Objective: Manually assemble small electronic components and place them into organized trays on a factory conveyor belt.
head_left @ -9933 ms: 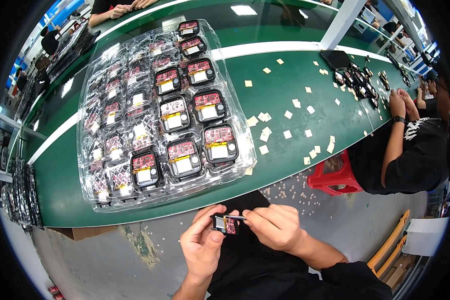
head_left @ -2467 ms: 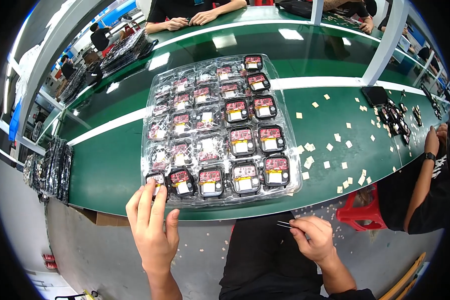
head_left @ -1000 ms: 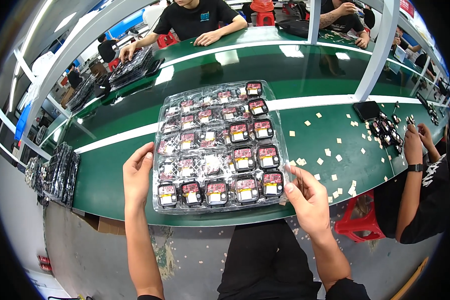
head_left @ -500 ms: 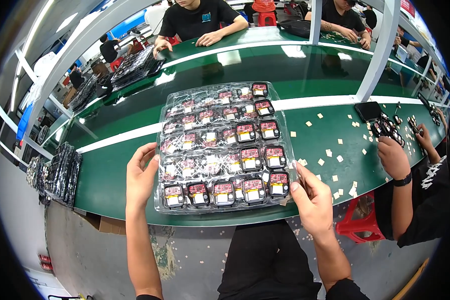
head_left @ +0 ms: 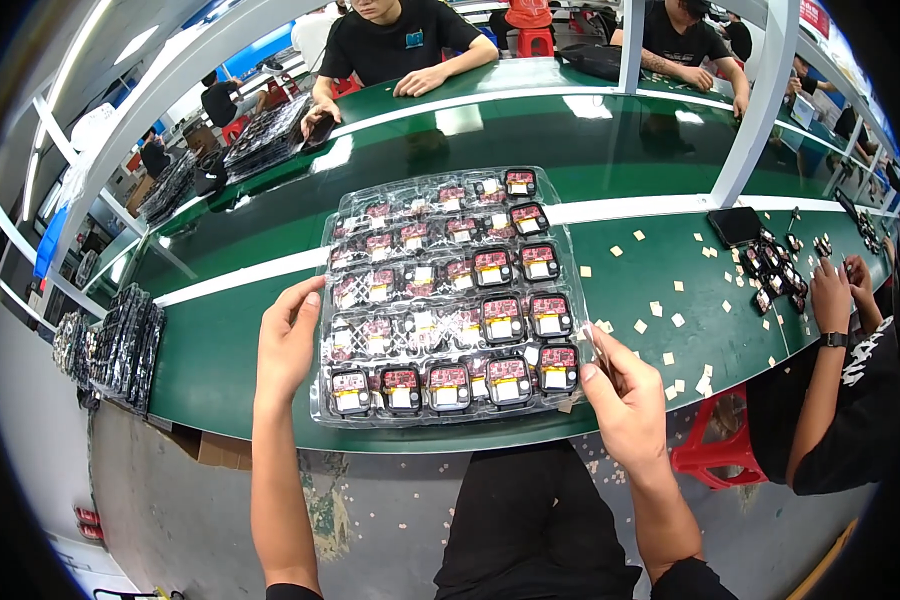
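Left hand [head_left: 288, 340]: fingers and thumb apart, alongside the tray's left edge; from here I can't tell if it touches
Right hand [head_left: 625, 400]: thumb against the right rim; whether it's clamped there, I can't tell
Clear blister tray [head_left: 430, 419]: between both hands, above the green workbench [head_left: 225, 370], filled with black-framed circuit-board modules [head_left: 502, 318]
Pale adhesive-looking squares [head_left: 641, 325]: scattered right of the tray
Red plastic stool [head_left: 715, 455]: under the neighbouring worker

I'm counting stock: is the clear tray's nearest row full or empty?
Full: five black cases sit side by side along that row of the clear tray, spanning it from left end to right.
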Motion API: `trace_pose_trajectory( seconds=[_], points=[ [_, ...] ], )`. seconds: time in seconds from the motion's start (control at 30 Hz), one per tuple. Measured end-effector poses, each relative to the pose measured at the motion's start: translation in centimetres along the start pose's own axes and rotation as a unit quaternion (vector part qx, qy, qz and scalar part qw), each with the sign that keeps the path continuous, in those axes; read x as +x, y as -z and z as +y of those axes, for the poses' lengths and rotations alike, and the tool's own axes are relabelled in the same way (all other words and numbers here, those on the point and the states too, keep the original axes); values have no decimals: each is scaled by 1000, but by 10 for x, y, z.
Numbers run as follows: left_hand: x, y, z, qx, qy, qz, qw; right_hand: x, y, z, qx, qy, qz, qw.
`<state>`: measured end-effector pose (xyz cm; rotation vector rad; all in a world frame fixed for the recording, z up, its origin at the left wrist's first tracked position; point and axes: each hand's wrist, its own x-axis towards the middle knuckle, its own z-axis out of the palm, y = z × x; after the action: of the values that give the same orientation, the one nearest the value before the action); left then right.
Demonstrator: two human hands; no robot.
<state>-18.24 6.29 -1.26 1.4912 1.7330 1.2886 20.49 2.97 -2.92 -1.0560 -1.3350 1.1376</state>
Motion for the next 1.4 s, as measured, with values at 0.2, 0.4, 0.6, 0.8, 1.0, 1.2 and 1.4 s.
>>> trace_pose_trajectory(
  seconds=[0.2, 0.4, 0.6, 0.8, 1.0, 1.2, 1.4],
  points=[
    [-7, -3, 3, 33, -45, 30, 998, 2, 3, 7, -31, 32, -5, 999],
    [-6, 1, 9, -50, -40, 20, 998, 3, -3, 5, 7, 38, 12, 999],
    [0, 0, 2, -108, -20, -8, 994, 3, 5, 12, -9, 24, 16, 1000],
    [10, -2, -9, -119, -17, -1, 993, 3, 5, 10, -21, 21, 11, 999],
    [13, -1, -6, -3, -20, -11, 1000, 3, 4, 12, -15, 22, 20, 999],
    [13, 0, 8, 76, -17, 8, 997, 3, 4, 12, -21, 21, 23, 999],
    [8, 1, 8, 71, -24, 9, 997, 3, 4, 9, -12, 18, 20, 1000]
  ],
)
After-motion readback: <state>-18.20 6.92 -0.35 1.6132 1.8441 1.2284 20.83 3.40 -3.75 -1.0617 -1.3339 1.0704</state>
